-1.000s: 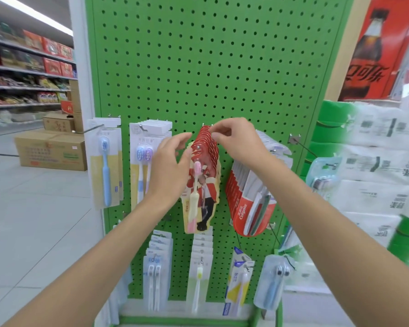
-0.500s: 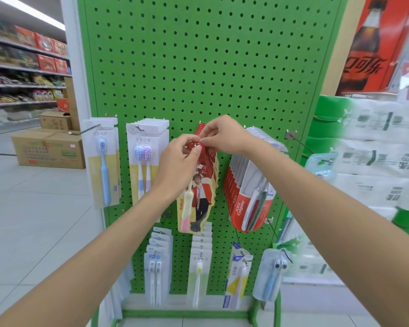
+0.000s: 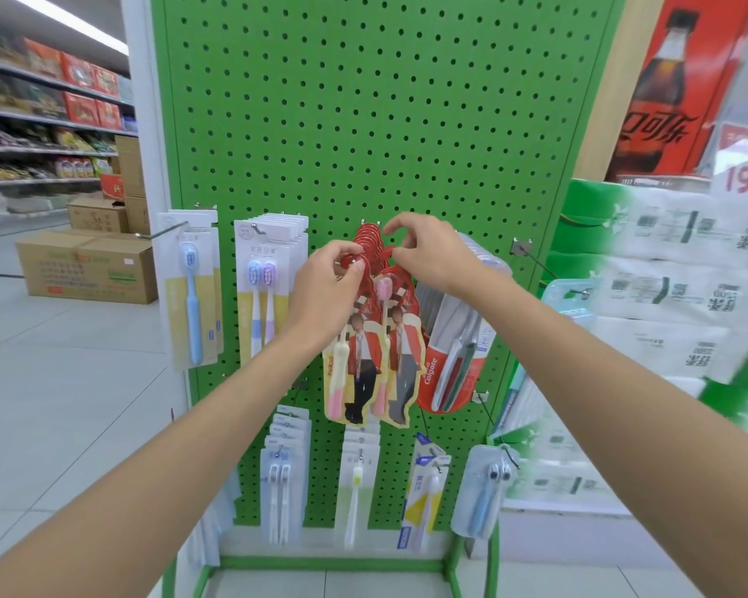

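Note:
A green pegboard rack (image 3: 363, 123) carries hanging toothbrush packs. At its middle hangs a bunch of red figure-shaped toothbrush cards (image 3: 400, 364) on a hook. My left hand (image 3: 327, 291) pinches the top of the front card (image 3: 353, 360), which hangs a little forward and left of the bunch. My right hand (image 3: 428, 252) pinches the red tops of the cards behind it, at the hook. Both hands meet near the hook's tip, which they hide.
Other packs hang around: a blue toothbrush (image 3: 193, 291) at left, a twin pack (image 3: 264, 291), red Colgate packs (image 3: 450, 364) at right, several smaller packs below. White wrapped goods (image 3: 674, 287) are stacked at right. Cardboard boxes (image 3: 87, 269) sit on the floor at left.
The front card has come forward and left off the bunch in my left hand, so two cards now show side by side. My right hand stays at the card tops.

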A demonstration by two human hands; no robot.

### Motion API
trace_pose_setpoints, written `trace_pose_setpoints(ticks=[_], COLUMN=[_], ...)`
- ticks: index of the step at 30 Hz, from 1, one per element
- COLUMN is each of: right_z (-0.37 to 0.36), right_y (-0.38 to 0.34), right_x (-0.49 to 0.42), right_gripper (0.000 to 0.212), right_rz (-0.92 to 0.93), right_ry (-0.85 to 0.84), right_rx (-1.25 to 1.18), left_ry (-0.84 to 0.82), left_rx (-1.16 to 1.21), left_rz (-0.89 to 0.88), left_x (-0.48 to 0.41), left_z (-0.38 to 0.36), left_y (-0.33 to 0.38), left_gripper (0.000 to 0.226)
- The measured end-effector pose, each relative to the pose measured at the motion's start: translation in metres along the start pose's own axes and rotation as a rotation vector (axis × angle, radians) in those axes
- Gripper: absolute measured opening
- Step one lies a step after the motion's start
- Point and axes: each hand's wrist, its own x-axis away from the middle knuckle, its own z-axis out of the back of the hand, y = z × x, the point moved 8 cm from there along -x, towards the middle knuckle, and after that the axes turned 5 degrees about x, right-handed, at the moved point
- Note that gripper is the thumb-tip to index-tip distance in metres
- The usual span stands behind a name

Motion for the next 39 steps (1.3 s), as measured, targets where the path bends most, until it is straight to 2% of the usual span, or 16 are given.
trace_pose_setpoints(ticks=[7,13,18,23,28,32,36,39], right_z=[0.006,0.012,0.012,-0.003,-0.041,-0.071,-0.095,-0.113], right_y=[0.006,0.006,0.005,0.012,0.021,0.023,0.032,0.034], right_x=[0.022,0.051,0.084,0.114,0.137,0.153,0.162,0.172], right_gripper=[0.022,0.027,0.027,0.023,0.020,0.021,0.021,0.018], right_rz=[-0.031,-0.030,-0.014,-0.041,-0.119,-0.157,-0.209,-0.239], right_ry=[0.138,0.224,0.294,0.342,0.315,0.299,0.314,0.299], right_rx=[-0.001,-0.018,-0.020,-0.152,-0.385,-0.457,-0.509,-0.567], left_ry=[0.001,0.041,0.119,0.016,-0.147,-0.271,-0.374,-0.373], left_rx=[-0.051,-0.203,-0.207,-0.043,0.080,0.178,0.230,0.271], left_rz=[-0.001,-0.089,-0.186,-0.053,0.071,0.160,0.201,0.238], left_x=[0.001,0.015,0.048,0.077,0.103,0.118,0.135,0.147], left_z=[-0.001,-0.003,0.000,-0.010,-0.021,-0.027,-0.029,-0.024], left_y=[0.002,0.010,0.017,-0.015,-0.052,-0.075,-0.092,-0.108], left_gripper=[0.026,0.041,0.027,0.009,0.015,0.022,0.016,0.012])
